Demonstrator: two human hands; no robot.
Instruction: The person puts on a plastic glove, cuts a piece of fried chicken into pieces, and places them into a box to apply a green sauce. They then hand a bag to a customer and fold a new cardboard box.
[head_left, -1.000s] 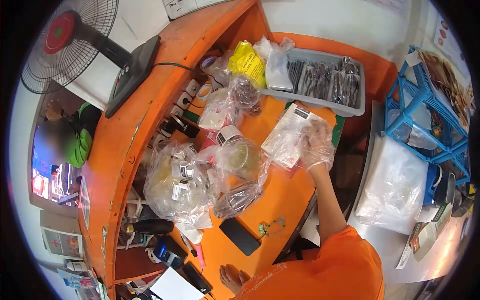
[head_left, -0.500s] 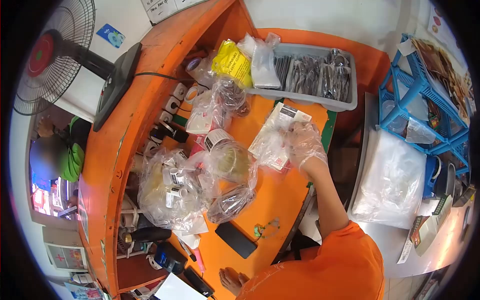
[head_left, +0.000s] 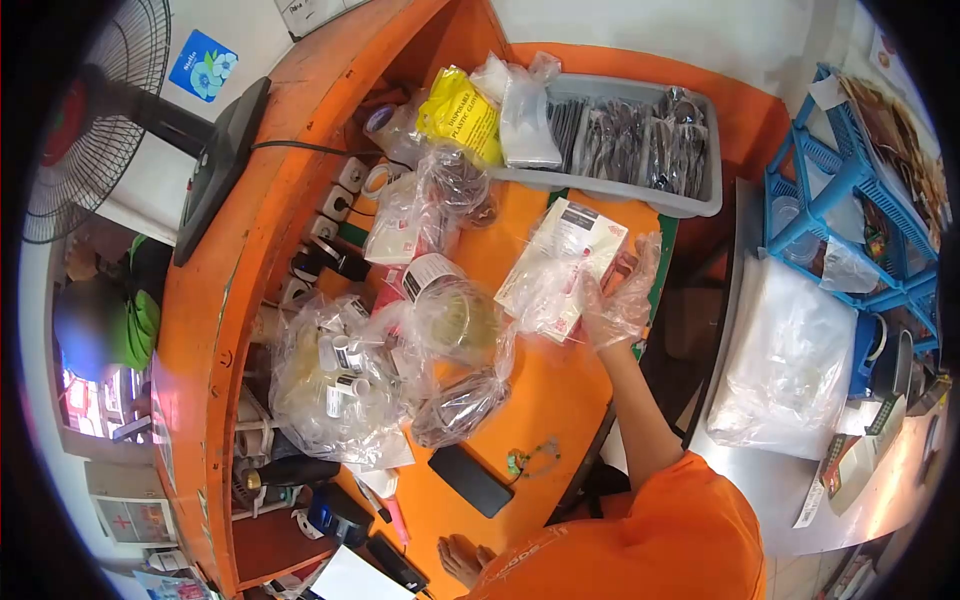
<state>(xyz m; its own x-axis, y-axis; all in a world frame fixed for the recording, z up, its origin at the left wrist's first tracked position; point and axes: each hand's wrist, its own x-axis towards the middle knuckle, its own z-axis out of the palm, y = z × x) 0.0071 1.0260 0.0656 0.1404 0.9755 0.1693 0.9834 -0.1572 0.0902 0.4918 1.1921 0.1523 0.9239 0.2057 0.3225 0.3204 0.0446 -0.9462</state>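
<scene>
My right hand (head_left: 622,295), covered in clear plastic, is beside the right edge of a white box with a black label (head_left: 588,232); its fingers are apart. Clear plastic spreads over the lower part of the box. At the bottom of the view, my left hand (head_left: 462,560) lies on the orange table (head_left: 570,400), fingers apart and partly hidden by the orange sleeve. Left of the box are a clear bag with a round greenish thing (head_left: 458,325), a bag of dark contents (head_left: 462,408) and a big bag with labelled white rolls (head_left: 335,385).
A grey tray of wrapped cutlery (head_left: 715,150) and a yellow glove packet (head_left: 458,118) stand at the back. A black phone (head_left: 470,480) lies nearer. On the right are blue racks (head_left: 790,200) and clear bags (head_left: 780,360). A person (head_left: 110,310) appears far left, beyond a fan (head_left: 100,120).
My right hand has shifted from on top of the white box to its right side and its fingers have opened. More of the box shows. My left hand has stayed in place.
</scene>
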